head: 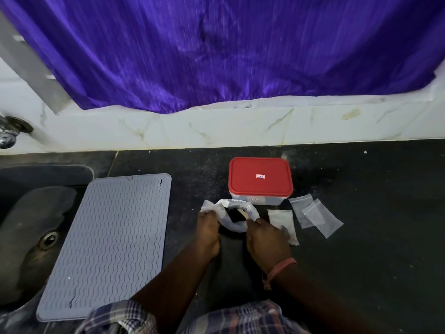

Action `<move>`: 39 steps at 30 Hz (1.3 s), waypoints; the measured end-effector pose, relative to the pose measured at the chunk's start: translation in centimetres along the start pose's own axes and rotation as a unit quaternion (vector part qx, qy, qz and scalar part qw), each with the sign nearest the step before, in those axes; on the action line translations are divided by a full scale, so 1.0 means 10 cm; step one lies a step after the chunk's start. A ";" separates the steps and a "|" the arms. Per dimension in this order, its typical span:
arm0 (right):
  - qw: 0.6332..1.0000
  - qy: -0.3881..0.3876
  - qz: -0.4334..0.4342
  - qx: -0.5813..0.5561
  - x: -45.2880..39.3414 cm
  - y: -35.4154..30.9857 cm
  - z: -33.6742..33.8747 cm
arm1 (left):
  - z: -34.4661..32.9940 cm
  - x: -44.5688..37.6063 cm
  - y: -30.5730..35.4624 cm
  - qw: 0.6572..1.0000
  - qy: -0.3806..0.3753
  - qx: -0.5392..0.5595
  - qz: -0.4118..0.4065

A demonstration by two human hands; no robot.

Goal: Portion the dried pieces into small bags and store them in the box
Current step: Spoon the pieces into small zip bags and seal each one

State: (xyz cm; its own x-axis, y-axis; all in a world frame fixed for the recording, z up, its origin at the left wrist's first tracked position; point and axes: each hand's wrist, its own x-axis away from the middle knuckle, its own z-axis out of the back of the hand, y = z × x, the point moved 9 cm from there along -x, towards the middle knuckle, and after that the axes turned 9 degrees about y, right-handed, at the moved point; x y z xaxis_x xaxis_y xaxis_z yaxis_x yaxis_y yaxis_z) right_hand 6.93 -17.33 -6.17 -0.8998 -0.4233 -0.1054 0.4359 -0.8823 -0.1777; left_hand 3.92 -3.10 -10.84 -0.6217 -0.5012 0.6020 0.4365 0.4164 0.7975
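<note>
A clear plastic box with a red lid (260,180) stands shut on the dark counter. Just in front of it lies a larger crumpled plastic bag (234,214) with a pale stick-like piece showing inside its open mouth. My left hand (208,233) grips the bag's left edge, and my right hand (266,237) pinches its right edge. Three small clear zip bags lie flat to the right: one (281,219) beside my right hand, the other two (315,214) overlapping further right.
A grey ribbed silicone mat (108,244) lies on the left of the counter, next to a steel sink (29,225) with a tap (9,133) above it. A white tiled wall and a purple curtain (228,51) rise behind.
</note>
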 end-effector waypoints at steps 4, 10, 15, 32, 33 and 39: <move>0.969 0.057 -0.119 -0.210 -0.03 0.19 -0.03 | -0.05 0.03 -0.15 0.999 -0.024 0.015 0.041; 0.968 0.053 -0.151 -0.193 -0.02 0.31 -0.06 | 0.02 -0.04 -0.28 0.997 0.001 0.030 0.064; 0.832 -0.046 -0.355 -0.423 0.06 0.41 -0.32 | 0.01 -0.04 -0.17 0.999 -0.024 0.021 0.017; 0.695 0.027 -0.473 -0.541 0.30 0.67 -0.33 | 0.57 -0.21 -0.05 0.952 0.200 -0.230 -0.019; 0.706 0.031 -0.466 -0.533 0.30 0.68 -0.33 | 0.61 -0.18 0.03 0.927 0.219 -0.301 -0.043; 0.908 0.071 -0.254 -0.326 0.17 0.56 -0.08 | 0.60 0.02 0.29 0.907 0.174 -0.336 -0.185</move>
State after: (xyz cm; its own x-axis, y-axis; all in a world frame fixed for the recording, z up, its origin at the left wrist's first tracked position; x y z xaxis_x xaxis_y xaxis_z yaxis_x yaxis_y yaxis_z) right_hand 7.91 -22.85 -8.13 -0.9965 0.0760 0.0345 -0.0746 -0.6268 -0.7756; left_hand 1.20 2.56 -8.62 -0.6135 -0.7708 0.1717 0.6110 -0.3255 0.7216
